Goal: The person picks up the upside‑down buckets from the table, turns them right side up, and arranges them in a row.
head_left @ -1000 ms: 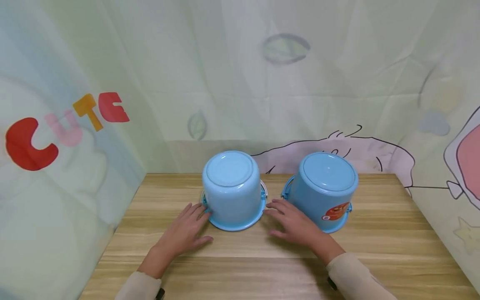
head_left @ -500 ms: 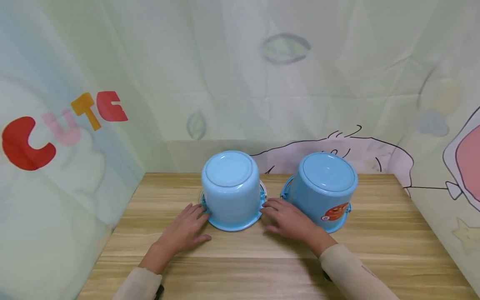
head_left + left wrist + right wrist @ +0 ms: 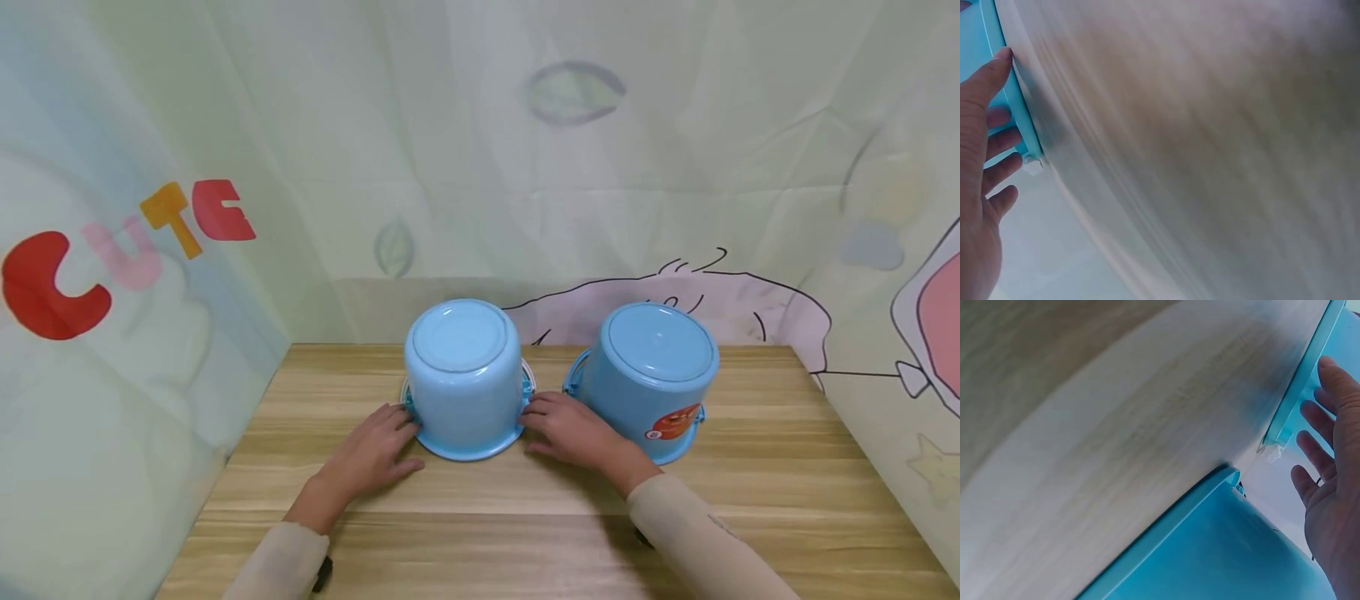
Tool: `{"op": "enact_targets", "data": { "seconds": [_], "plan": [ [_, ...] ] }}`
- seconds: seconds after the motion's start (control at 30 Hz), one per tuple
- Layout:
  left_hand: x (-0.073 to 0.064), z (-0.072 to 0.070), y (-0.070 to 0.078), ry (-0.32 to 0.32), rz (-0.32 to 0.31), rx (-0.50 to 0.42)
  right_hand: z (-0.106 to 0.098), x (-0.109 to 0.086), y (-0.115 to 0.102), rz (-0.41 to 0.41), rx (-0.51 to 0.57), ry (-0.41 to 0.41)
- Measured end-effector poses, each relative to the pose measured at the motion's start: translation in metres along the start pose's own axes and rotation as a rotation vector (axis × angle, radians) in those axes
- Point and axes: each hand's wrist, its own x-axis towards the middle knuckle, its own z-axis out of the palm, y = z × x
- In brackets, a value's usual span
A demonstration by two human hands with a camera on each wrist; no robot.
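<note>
A light blue bucket [image 3: 463,400] stands upside down on the table, its rim at the bottom and its handle lying round it. At its left side my left hand [image 3: 372,450] has its fingertips right at the rim. In the left wrist view, the left thumb [image 3: 994,72] overlaps the rim while the other fingers are spread loosely. My right hand [image 3: 572,432] reaches the same bucket's right side between the two buckets. Its fingers [image 3: 1317,453] are relaxed and spread close to the rim in the right wrist view. Neither hand is curled round the bucket.
A second, darker blue bucket [image 3: 648,383] with an orange sticker [image 3: 675,422] also stands upside down, just beyond the right hand. The wooden table [image 3: 480,550] ends at a printed curtain [image 3: 465,167] at the back and sides.
My right hand has moved left, up to the right side of the lighter bucket. The left hand has hardly shifted, and both buckets stay in place.
</note>
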Motion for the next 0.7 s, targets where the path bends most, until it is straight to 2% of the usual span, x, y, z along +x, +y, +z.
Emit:
{"op": "enact_targets", "data": {
  "seconds": [0.33, 0.43, 0.7],
  "plan": [
    [0.003, 0.008, -0.006, 0.123, 0.11, 0.019, 0.005, 0.004, 0.005, -0.014, -0.028, -0.054],
    [0.005, 0.009, -0.008, 0.126, 0.127, 0.014, 0.005, 0.006, 0.006, -0.027, -0.023, -0.051],
    [0.009, 0.008, -0.007, 0.082, 0.126, 0.017, 0.005, 0.011, 0.007, -0.029, -0.006, -0.093]
  ]
}}
